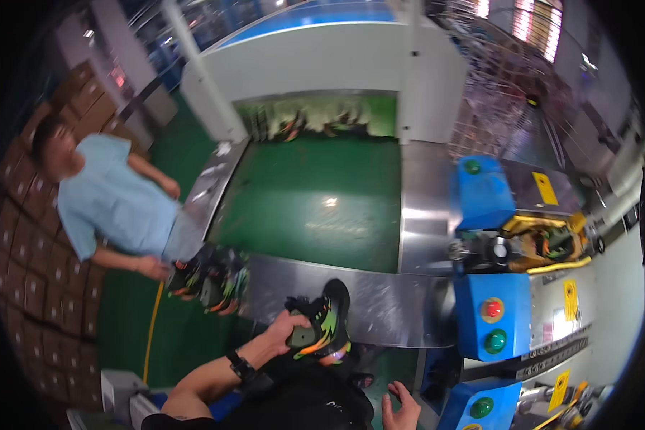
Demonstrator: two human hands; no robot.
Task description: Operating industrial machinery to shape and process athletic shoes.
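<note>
My left hand [289, 331] is closed around a black sneaker with orange and green markings. Right beside it, a second black sneaker [337, 308] stands toe-up against the near steel ledge; the two overlap, and I cannot tell whether my fingers grip both. My right hand [401, 407] hangs low at the right with thumb and fingers apart, holding nothing. More sneakers of the same colours [222, 281] lie at the left end of the steel ledge [383, 308].
A green conveyor belt [315, 208] runs into a white tunnel machine [315, 64]. At the right, blue machine housings [491, 287] carry red and green buttons, with a shoe clamped in a press [552, 242]. A person in light blue [115, 193] stands left, before stacked cartons [43, 287].
</note>
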